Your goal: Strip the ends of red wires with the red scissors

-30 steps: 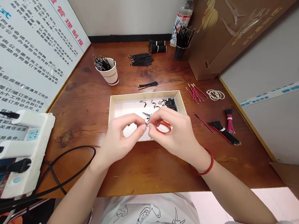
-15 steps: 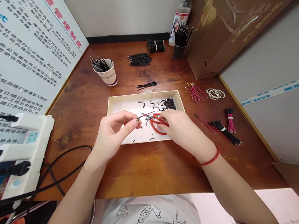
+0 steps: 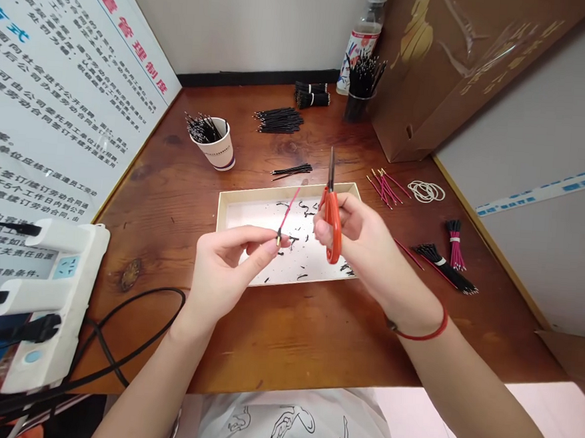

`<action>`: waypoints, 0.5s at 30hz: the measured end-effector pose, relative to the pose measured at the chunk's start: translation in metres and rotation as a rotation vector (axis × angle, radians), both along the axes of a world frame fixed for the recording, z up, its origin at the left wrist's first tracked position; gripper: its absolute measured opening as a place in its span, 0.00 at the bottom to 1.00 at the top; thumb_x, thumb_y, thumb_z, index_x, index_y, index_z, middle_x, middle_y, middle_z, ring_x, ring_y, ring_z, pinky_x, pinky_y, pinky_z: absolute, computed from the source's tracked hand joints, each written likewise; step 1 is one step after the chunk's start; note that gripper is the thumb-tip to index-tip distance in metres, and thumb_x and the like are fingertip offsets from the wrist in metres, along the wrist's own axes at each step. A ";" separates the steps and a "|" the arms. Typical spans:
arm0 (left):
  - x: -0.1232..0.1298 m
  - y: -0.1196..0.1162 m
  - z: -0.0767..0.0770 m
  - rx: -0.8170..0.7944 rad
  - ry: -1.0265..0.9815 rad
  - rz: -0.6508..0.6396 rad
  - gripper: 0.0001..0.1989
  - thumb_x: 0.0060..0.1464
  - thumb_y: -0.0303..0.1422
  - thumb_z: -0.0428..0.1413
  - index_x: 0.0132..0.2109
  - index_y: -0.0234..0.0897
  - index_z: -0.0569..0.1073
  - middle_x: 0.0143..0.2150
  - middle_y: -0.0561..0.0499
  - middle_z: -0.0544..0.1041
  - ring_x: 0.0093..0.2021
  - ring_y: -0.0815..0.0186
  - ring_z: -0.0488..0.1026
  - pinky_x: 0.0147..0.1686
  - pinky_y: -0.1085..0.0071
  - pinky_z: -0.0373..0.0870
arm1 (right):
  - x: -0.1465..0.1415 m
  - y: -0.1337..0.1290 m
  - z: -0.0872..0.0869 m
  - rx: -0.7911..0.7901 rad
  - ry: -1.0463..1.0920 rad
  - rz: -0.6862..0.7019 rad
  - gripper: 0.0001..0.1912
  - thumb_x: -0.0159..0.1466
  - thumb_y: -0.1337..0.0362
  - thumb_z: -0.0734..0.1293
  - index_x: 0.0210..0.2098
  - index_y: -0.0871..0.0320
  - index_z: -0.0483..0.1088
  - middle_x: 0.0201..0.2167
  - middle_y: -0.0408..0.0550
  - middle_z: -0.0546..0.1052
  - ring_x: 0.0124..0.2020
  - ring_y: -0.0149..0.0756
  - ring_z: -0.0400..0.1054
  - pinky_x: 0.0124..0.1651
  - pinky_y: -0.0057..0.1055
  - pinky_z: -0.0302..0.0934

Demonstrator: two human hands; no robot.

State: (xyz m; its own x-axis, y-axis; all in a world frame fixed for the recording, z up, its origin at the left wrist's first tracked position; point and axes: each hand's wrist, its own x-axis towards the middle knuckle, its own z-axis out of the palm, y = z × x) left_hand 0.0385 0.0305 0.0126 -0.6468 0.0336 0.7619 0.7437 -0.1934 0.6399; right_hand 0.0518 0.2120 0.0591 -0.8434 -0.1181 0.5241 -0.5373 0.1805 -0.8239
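Over the left part of a shallow white box [image 3: 228,278], my left hand [image 3: 234,265] pinches a thin pink wire [image 3: 289,209]. The wire stands up from the fingertips, with a black piece and a brass-coloured tip at its lower end. My right hand [image 3: 358,240] grips red-handled scissors [image 3: 334,228] over the box's right side, blades pointing up and away from the wire. Black scraps [image 3: 306,210] lie scattered on the box floor. My right hand hides part of the box's right end.
Behind the box lie loose black wires [image 3: 292,172] and a larger pile [image 3: 279,120]. A paper cup [image 3: 220,150] and a clear cup [image 3: 358,107] hold more. On the right are pink wires [image 3: 385,187], rubber bands [image 3: 426,191] and tied bundles [image 3: 455,244]. A power strip [image 3: 60,309] stands left.
The scissors have moved away from the wire and turned from pointing left to pointing upward. My left hand has tilted the pink wire more upright. The view has shifted slightly.
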 end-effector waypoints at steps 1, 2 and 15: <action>0.001 0.000 0.000 -0.037 -0.004 -0.013 0.07 0.54 0.26 0.62 0.35 0.45 0.83 0.33 0.57 0.84 0.33 0.71 0.79 0.33 0.76 0.73 | 0.002 -0.004 -0.001 -0.062 -0.030 0.046 0.20 0.55 0.54 0.75 0.37 0.57 0.65 0.31 0.43 0.73 0.32 0.31 0.68 0.35 0.29 0.64; 0.002 0.001 -0.001 -0.079 -0.009 -0.031 0.07 0.54 0.27 0.63 0.34 0.45 0.82 0.32 0.56 0.83 0.32 0.70 0.78 0.33 0.75 0.73 | 0.004 -0.008 -0.002 -0.110 -0.050 0.072 0.21 0.54 0.52 0.76 0.36 0.58 0.66 0.31 0.43 0.73 0.32 0.31 0.68 0.34 0.29 0.64; 0.002 0.002 0.004 -0.188 -0.223 -0.095 0.07 0.58 0.36 0.60 0.35 0.40 0.81 0.32 0.53 0.81 0.33 0.71 0.75 0.35 0.78 0.73 | 0.007 -0.003 0.005 -0.092 0.068 -0.068 0.23 0.48 0.59 0.80 0.28 0.55 0.62 0.22 0.36 0.73 0.23 0.29 0.69 0.27 0.28 0.64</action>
State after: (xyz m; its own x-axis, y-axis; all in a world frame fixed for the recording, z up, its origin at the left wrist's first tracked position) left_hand 0.0406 0.0326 0.0168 -0.7845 0.2292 0.5762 0.5651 -0.1185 0.8165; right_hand 0.0586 0.2092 0.0639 -0.8100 -0.0111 0.5863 -0.5815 0.1440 -0.8007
